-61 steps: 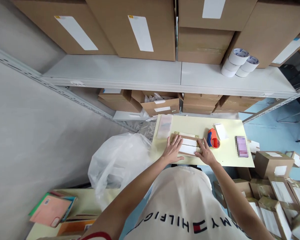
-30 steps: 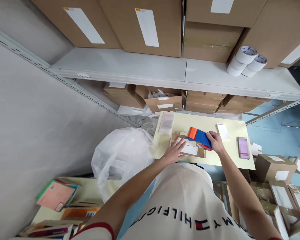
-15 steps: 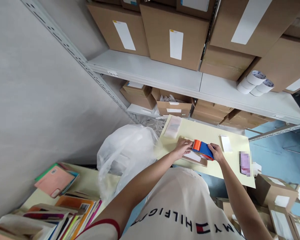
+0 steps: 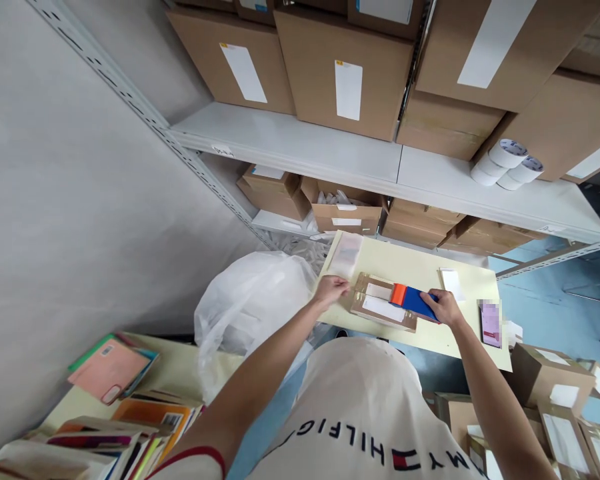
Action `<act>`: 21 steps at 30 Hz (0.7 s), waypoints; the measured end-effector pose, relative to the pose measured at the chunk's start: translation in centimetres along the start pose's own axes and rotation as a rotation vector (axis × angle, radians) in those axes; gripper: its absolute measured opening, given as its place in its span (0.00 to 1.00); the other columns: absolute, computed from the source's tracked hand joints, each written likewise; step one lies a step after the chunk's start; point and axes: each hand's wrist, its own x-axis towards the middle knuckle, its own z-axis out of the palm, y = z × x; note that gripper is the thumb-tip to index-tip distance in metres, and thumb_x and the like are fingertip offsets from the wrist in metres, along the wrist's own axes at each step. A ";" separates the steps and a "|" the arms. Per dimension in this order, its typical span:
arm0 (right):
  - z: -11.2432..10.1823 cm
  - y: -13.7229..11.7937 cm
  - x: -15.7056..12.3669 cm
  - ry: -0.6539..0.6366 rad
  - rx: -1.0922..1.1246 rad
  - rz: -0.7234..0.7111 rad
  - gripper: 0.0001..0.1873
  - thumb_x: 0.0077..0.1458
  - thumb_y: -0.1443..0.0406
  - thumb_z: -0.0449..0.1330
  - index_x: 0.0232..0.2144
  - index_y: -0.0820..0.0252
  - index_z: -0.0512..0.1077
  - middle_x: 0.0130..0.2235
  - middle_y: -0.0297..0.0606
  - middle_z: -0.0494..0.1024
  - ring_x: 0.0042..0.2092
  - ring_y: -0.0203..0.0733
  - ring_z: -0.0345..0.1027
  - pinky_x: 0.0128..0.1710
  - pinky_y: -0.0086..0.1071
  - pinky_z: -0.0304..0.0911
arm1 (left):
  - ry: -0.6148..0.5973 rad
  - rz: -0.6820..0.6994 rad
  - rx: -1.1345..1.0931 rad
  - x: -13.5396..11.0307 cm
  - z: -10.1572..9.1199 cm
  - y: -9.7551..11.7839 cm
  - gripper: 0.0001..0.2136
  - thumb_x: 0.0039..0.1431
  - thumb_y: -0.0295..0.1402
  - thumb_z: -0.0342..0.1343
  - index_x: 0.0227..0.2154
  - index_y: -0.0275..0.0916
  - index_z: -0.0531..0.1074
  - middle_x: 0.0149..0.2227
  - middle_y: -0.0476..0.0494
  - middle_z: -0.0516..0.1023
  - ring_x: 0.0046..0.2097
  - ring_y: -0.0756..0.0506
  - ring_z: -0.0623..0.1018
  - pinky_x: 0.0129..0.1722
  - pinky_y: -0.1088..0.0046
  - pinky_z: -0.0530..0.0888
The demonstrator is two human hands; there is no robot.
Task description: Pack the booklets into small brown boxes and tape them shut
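A flat cardboard box (image 4: pixel 359 303) with white labels lies on the pale yellow table (image 4: pixel 460 340) in front of me. My right hand (image 4: pixel 443 307) is closed around the handle of a blue and orange tape dispenser (image 4: pixel 414 301), whose orange end is over the right part of the box. Just off the box's left end is my left hand (image 4: pixel 331 291), its fingers curled together in a pinch. Anything between those fingers is too small to make out.
A clear plastic bag (image 4: pixel 253 300) bulges left of the table. The shelf (image 4: pixel 330 145) behind bears large cartons and white tape rolls (image 4: pixel 505 163). A phone (image 4: pixel 491 323), a white card (image 4: pixel 451 283) and a translucent sleeve (image 4: pixel 347 253) lie on the table; cartons (image 4: pixel 550 377) are stacked at right.
My left hand has moved left, off the dispenser's orange end and past the box. My right hand has shifted slightly right with the tape dispenser, leaving more of the box in view.
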 end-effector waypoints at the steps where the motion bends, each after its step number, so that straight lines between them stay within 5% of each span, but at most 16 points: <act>1: -0.2 0.4 -0.2 0.005 -0.023 0.007 0.34 0.48 0.35 0.50 0.13 0.56 0.60 0.15 0.31 0.59 0.20 0.34 0.52 0.21 0.30 0.51 | 0.026 0.006 0.029 0.3 -1.1 -0.4 0.06 0.50 0.32 0.62 0.23 0.36 0.75 0.24 0.47 0.80 0.27 0.48 0.79 0.33 0.71 0.76; 4: -0.2 1.1 -0.4 0.018 -0.077 0.019 0.35 0.48 0.34 0.48 0.14 0.56 0.61 0.15 0.32 0.62 0.20 0.35 0.54 0.21 0.31 0.53 | 0.067 0.016 0.121 1.2 -2.6 -1.7 0.04 0.51 0.32 0.60 0.24 0.37 0.75 0.26 0.46 0.81 0.29 0.48 0.79 0.35 0.72 0.76; 9: 0.5 0.9 -0.3 0.025 -0.135 0.008 0.35 0.50 0.34 0.45 0.15 0.56 0.62 0.16 0.33 0.64 0.20 0.36 0.56 0.22 0.30 0.55 | 0.062 0.002 0.280 1.9 0.3 -4.2 0.04 0.51 0.30 0.58 0.23 0.39 0.75 0.30 0.44 0.82 0.38 0.43 0.82 0.44 0.68 0.75; 12: 0.7 0.9 -0.4 0.035 -0.157 0.014 0.35 0.51 0.34 0.44 0.16 0.56 0.63 0.17 0.34 0.66 0.20 0.36 0.58 0.23 0.30 0.56 | 0.112 -0.012 0.340 1.7 1.7 -5.8 0.09 0.53 0.31 0.58 0.38 0.38 0.76 0.43 0.39 0.82 0.51 0.38 0.78 0.54 0.60 0.71; 16: 0.9 1.1 -0.8 0.045 -0.177 0.005 0.35 0.52 0.35 0.43 0.16 0.56 0.64 0.17 0.35 0.66 0.21 0.36 0.57 0.23 0.30 0.55 | 0.173 -0.004 0.349 1.1 2.3 -7.4 0.25 0.59 0.35 0.52 0.59 0.33 0.63 0.63 0.32 0.65 0.66 0.36 0.63 0.64 0.55 0.59; 21: 0.8 0.9 -0.8 0.043 -0.186 0.021 0.35 0.53 0.36 0.43 0.16 0.56 0.64 0.18 0.35 0.66 0.21 0.36 0.58 0.24 0.30 0.55 | -0.006 0.117 0.300 0.0 3.8 -8.8 0.30 0.66 0.48 0.43 0.67 0.42 0.51 0.67 0.40 0.58 0.68 0.40 0.59 0.65 0.59 0.58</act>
